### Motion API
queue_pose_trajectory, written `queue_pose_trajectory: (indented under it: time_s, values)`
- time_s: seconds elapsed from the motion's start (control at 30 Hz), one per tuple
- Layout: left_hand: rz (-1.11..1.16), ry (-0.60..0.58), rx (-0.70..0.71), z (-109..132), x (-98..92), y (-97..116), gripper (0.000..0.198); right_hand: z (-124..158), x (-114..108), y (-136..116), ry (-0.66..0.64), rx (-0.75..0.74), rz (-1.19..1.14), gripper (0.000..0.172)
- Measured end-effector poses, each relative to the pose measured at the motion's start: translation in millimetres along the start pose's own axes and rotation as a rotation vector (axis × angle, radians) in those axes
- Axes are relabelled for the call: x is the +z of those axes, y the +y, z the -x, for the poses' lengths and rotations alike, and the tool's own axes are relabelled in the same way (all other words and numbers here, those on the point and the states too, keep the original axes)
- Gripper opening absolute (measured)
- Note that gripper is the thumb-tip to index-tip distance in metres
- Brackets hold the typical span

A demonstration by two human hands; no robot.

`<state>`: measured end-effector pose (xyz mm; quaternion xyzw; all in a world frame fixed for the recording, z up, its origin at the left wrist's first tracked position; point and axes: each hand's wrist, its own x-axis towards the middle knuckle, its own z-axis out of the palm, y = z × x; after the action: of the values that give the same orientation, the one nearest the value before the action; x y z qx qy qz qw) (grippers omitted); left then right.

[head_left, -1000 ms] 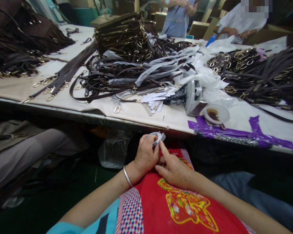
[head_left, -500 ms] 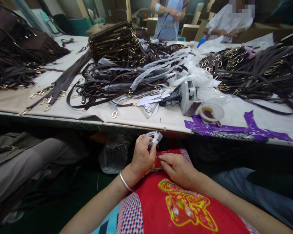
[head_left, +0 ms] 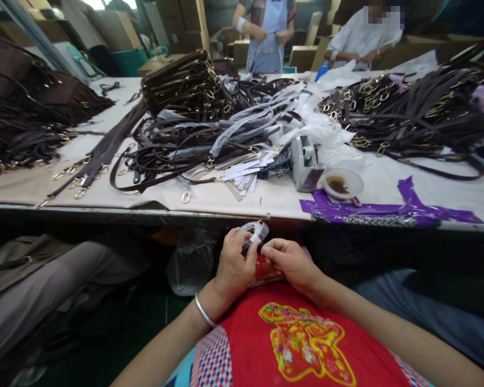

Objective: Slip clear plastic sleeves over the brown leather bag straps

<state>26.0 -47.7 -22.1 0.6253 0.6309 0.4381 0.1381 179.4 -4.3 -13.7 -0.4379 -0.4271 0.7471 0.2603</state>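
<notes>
Over my lap, just below the table's front edge, my left hand [head_left: 237, 258] is closed around a coiled dark strap [head_left: 255, 233] wrapped in whitish plastic. The coil sticks out past the thumb and fingertips. Beside it, my right hand [head_left: 292, 262] pinches at the coil's lower right side. A small dark bit shows at those fingertips, but I cannot make out what it is.
On the table [head_left: 165, 203] lie piled dark straps with gold clasps [head_left: 177, 134], paper slips [head_left: 246, 174], a grey tape dispenser [head_left: 304, 164], a bowl of brown stuff [head_left: 342, 184] and purple tape [head_left: 387, 212]. Two people work across the table; someone's leg [head_left: 56, 274] is at left.
My right hand has moved up from below to the coil, its fingertips now at the coil's side. My left hand keeps its hold. The whole view has shifted slightly.
</notes>
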Motion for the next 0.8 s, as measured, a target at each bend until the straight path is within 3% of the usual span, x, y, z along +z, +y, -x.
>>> queue_pose_trajectory:
  time_s: [0.27,0.5,0.8]
  values:
    - [0.318,-0.202,-0.388,-7.5,-6.1,15.9,0.018,-0.8,-0.6,6.0,-0.001,0.049,-0.126,0.038]
    - [0.914,-0.337,-0.629,-3.5,-0.6,2.0,0.023,-4.0,-4.2,0.0,0.022,-0.007,0.021,0.040]
    - [1.194,-0.302,-0.807,-3.0,-3.5,14.9,0.025,-4.0,-5.1,-10.3,0.052,-0.040,0.297,0.036]
